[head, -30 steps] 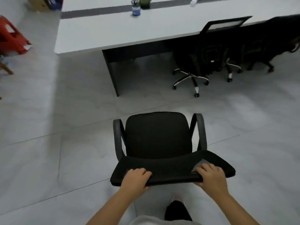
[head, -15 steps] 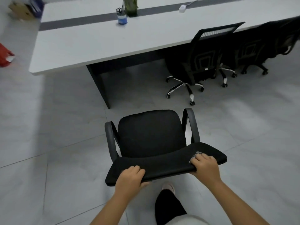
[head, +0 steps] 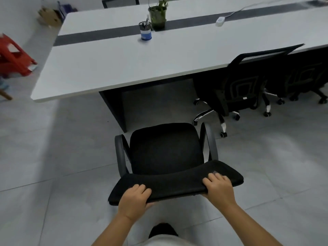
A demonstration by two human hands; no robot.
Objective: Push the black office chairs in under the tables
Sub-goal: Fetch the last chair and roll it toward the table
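Pens fill the blue holder [head: 146, 32] beside a potted plant [head: 158, 16].

Blue pen holder [head: 145, 31] with pens on white desktop, just beside dark centre strip. Potted green plant [head: 158, 17] just right of it, on strip. White power strip [head: 220, 21] with cable farther right. Red plastic stool [head: 13, 55] at left edge. Cardboard box [head: 48, 15] against far wall. Grey tiled floor [head: 53, 157].
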